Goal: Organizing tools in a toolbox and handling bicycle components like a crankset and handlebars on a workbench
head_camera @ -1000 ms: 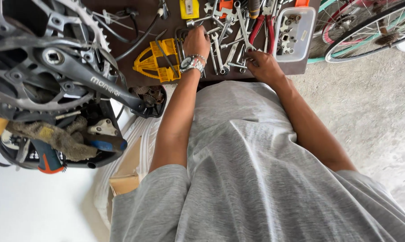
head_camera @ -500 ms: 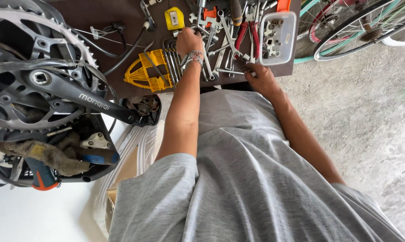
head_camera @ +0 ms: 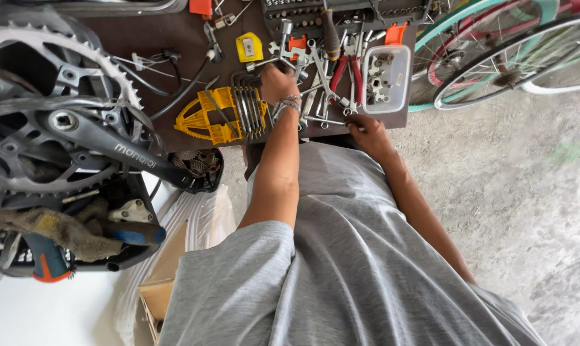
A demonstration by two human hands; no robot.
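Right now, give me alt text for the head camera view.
A person in a grey shirt reaches both hands over a dark workbench strewn with tools: left hand on wrenches, right hand at the bench edge.

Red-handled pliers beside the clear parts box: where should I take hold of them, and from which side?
Grip the red-handled pliers by the two red handles, probably coming from the person's side of the brown tabletop. The handles lie flat and spread, pointing away from the clear parts box; wrenches crowd the metal jaw end near the right hand.
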